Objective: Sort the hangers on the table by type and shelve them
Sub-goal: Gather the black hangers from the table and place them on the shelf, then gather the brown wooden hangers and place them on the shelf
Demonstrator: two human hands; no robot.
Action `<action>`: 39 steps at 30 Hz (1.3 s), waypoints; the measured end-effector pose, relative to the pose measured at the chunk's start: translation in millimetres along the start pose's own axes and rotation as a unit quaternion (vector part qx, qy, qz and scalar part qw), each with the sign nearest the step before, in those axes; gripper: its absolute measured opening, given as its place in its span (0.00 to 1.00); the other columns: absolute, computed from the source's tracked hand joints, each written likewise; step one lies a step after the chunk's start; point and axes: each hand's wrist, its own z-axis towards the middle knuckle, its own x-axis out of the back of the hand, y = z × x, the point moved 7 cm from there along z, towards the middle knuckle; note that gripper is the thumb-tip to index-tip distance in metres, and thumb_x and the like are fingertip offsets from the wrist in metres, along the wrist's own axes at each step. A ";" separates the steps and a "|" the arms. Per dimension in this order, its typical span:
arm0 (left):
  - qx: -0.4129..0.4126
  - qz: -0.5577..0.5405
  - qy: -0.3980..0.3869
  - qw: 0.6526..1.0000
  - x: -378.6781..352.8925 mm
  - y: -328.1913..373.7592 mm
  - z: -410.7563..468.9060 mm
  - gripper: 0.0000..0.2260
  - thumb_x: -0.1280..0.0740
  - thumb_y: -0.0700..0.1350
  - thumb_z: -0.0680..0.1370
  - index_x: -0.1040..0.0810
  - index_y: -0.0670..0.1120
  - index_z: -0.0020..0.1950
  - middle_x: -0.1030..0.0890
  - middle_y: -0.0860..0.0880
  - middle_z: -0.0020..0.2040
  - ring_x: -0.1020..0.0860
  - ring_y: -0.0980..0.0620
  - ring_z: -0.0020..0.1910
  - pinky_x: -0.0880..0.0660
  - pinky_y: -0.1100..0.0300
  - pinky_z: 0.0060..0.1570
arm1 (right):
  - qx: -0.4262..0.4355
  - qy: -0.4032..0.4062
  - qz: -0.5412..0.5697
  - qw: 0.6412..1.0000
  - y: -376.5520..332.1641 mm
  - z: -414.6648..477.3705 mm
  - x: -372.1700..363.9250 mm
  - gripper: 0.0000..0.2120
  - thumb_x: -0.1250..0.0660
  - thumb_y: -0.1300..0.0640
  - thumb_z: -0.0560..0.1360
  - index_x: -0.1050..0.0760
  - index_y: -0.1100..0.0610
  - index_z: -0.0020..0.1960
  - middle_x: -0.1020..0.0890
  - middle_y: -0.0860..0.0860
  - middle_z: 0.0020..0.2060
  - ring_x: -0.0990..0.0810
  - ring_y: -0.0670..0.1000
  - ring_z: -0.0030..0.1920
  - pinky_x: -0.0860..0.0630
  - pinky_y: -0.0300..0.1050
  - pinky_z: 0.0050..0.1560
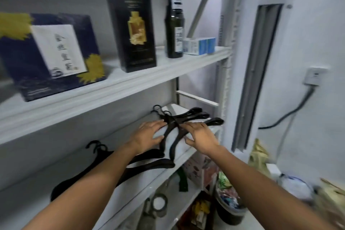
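A small stack of black plastic hangers (188,117) lies flat at the right end of the middle white shelf (141,183), hooks pointing to the back. My left hand (149,136) rests on the stack's left arms, fingers spread. My right hand (200,135) lies on its right arms, fingers spread, thumb below the shelf edge. Neither hand is closed around a hanger. A second pile of black hangers (104,157) lies further left on the same shelf, partly hidden by my left forearm.
The upper shelf (112,87) carries a dark blue box (50,52), a tall black box (132,24), a dark bottle (174,28) and small blue-white cartons (199,45). Lower shelves hold tape rolls and packets. A bucket (229,205) and bags stand at the right by the wall.
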 end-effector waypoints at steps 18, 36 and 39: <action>-0.350 -0.049 -0.085 0.932 -109.1 387.8 124.9 0.25 0.39 0.53 0.79 0.40 0.52 0.75 0.39 0.51 0.76 0.41 0.54 0.75 0.51 0.53 0.75 | -0.365 0.023 -0.087 0.927 251.7 -296.7 110.7 0.22 0.41 0.50 0.78 0.35 0.49 0.72 0.30 0.48 0.70 0.30 0.52 0.68 0.41 0.45 0.68; -0.574 -0.077 -0.195 0.792 -241.9 729.7 59.5 0.23 0.40 0.53 0.80 0.39 0.53 0.74 0.37 0.53 0.75 0.42 0.55 0.74 0.52 0.55 0.75 | -0.636 0.020 -0.081 0.767 330.7 -636.2 128.8 0.21 0.43 0.50 0.78 0.34 0.48 0.71 0.28 0.48 0.68 0.30 0.51 0.66 0.42 0.46 0.67; -0.602 -0.077 -0.201 0.769 -254.0 771.1 36.9 0.23 0.40 0.53 0.80 0.40 0.52 0.74 0.37 0.52 0.75 0.42 0.55 0.75 0.52 0.54 0.75 | -0.669 0.024 -0.075 0.739 326.1 -682.5 134.5 0.22 0.42 0.50 0.78 0.34 0.48 0.71 0.29 0.48 0.68 0.30 0.51 0.67 0.41 0.47 0.67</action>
